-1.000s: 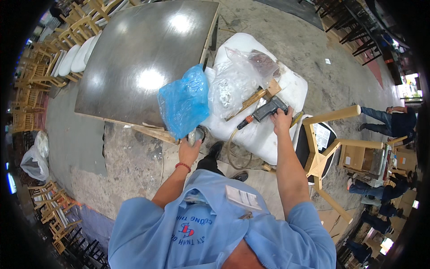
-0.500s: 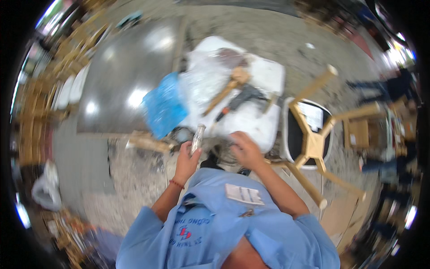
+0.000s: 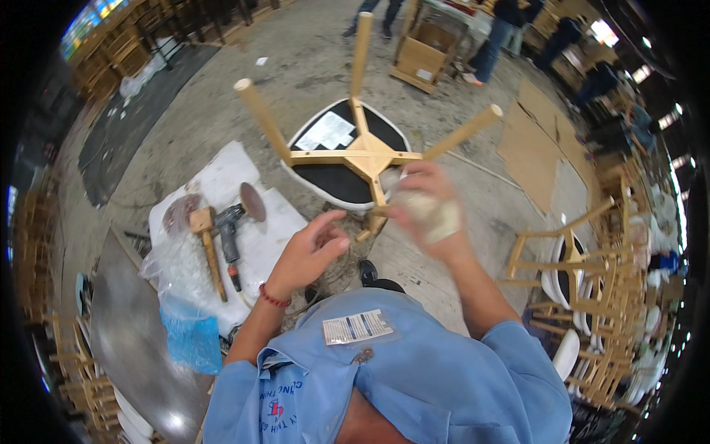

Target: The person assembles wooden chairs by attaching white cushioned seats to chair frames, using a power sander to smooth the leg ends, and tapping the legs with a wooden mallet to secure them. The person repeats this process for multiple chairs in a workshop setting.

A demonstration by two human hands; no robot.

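My left hand (image 3: pixel 314 250) is empty, its thumb and fingers apart, in front of an upturned chair with pale wooden legs. My right hand (image 3: pixel 433 196) is smeared by motion, its fingers curled beside the chair's wooden frame (image 3: pixel 370 154). A blurred whitish thing (image 3: pixel 442 220) shows at that hand; I cannot make out its kind. The chair's seat (image 3: pixel 333 176) lies face down, with a black underside, a white rim and a white paper sheet (image 3: pixel 327 132) on it. One leg near my hands is partly hidden.
On white padding (image 3: pixel 274 222) at left lie a wooden mallet (image 3: pixel 208 240), a dark power tool (image 3: pixel 231 233), a round disc (image 3: pixel 252 201) and a blue plastic bag (image 3: pixel 191 333). A metal sheet (image 3: pixel 133 325) is beside them. Chairs (image 3: pixel 577 274) crowd the right; several people stand far off.
My view has turned right, bringing the upturned chair in front of me. The small clear container no longer shows in my left hand. My right hand is now beside the chair.
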